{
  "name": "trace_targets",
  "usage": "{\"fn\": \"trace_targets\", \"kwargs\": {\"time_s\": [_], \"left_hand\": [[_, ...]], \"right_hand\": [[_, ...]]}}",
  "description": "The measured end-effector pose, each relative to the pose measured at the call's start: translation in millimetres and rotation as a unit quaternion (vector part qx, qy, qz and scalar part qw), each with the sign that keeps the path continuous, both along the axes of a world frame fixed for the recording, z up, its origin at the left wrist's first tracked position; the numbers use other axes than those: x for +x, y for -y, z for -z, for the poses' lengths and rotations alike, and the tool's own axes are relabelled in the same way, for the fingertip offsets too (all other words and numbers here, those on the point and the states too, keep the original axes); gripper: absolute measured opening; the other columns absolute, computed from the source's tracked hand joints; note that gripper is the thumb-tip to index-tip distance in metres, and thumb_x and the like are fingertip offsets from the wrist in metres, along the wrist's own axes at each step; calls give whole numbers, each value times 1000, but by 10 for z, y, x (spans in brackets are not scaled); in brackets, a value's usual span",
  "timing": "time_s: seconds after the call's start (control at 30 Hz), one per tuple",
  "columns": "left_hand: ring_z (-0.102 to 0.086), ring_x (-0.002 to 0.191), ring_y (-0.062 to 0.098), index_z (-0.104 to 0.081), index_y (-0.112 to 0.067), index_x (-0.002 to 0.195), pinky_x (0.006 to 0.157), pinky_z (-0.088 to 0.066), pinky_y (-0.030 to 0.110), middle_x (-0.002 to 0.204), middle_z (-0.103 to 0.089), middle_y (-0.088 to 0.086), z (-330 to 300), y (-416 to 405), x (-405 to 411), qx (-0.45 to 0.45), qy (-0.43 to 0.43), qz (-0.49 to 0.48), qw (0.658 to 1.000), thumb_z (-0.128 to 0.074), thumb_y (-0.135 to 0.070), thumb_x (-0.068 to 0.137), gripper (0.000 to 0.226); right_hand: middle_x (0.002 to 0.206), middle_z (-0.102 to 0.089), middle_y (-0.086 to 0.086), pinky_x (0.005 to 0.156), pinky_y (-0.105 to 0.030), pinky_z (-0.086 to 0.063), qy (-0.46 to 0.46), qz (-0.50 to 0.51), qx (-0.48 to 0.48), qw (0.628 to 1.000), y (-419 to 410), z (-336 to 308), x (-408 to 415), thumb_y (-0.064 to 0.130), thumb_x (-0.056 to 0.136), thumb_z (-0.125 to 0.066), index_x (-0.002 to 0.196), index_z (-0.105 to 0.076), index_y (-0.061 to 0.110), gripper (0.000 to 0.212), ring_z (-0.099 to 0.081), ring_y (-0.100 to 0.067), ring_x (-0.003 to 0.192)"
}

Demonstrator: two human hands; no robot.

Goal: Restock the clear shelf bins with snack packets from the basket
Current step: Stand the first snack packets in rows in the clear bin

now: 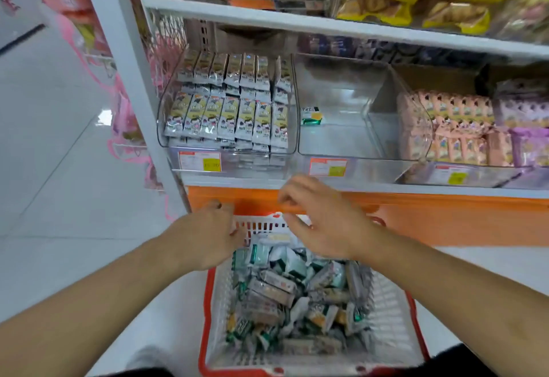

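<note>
One green snack packet (311,115) lay flat in the middle clear bin (341,150), its long axis across the shelf (326,183). Both hands hovered over the red-rimmed basket (389,311) of packets on the pale floor (59,198): left hand (208,228) loosely curled, right hand (315,216) fingers relaxed, gripping nothing.
</note>
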State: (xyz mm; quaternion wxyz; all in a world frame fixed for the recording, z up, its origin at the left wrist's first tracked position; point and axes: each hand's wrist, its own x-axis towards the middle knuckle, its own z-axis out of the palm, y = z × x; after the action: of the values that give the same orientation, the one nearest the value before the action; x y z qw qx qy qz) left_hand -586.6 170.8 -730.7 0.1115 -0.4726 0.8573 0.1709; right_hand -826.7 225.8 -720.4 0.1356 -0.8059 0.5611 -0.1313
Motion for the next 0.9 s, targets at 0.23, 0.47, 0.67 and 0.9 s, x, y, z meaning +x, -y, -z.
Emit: {"fn": "trace_targets", "kwargs": {"time_s": [0.23, 0.47, 0.67, 0.9], "left_hand": [[-48, 137, 44, 17, 5, 158, 109, -45, 50, 166, -10, 31, 984, -313, 77, 140, 89, -79, 983, -29, -59, 106, 94], [-51, 130, 44, 29, 9, 150, 104, -47, 47, 163, -3, 31, 1214, -386, -31, 138, 93, -97, 981, -37, -70, 99, 115], [-59, 116, 36, 31, 6, 151, 93, -52, 41, 161, -9, 28, 1202, -400, -36, 128, 96, -74, 984, -37, -71, 99, 115], [-45, 136, 42, -5, 2, 160, 106, -48, 48, 164, -13, 27, 910, -309, -113, 107, 187, -89, 972, -49, -45, 102, 87]], "right_hand": [[152, -38, -13, 100, -48, -50, -154, 7, 322, 934, -279, 1477, -2, 29, 107, -54, 156, -33, 15, 55, -50, -34, 130], [152, -32, -12, 105, -49, -47, -110, 122, 331, 929, -395, 2329, 401, 27, 102, -59, 160, -27, 15, 68, -37, -36, 140], [123, -42, -8, 91, -41, -52, -60, 221, 318, 920, -544, 2435, 405, 22, 91, -73, 119, -51, 23, 35, -45, -29, 117], [119, -58, 5, 88, -33, -53, 58, 129, 290, 946, -287, 1665, 245, 8, 92, -71, 128, -66, 24, 40, -58, -15, 104]]}}
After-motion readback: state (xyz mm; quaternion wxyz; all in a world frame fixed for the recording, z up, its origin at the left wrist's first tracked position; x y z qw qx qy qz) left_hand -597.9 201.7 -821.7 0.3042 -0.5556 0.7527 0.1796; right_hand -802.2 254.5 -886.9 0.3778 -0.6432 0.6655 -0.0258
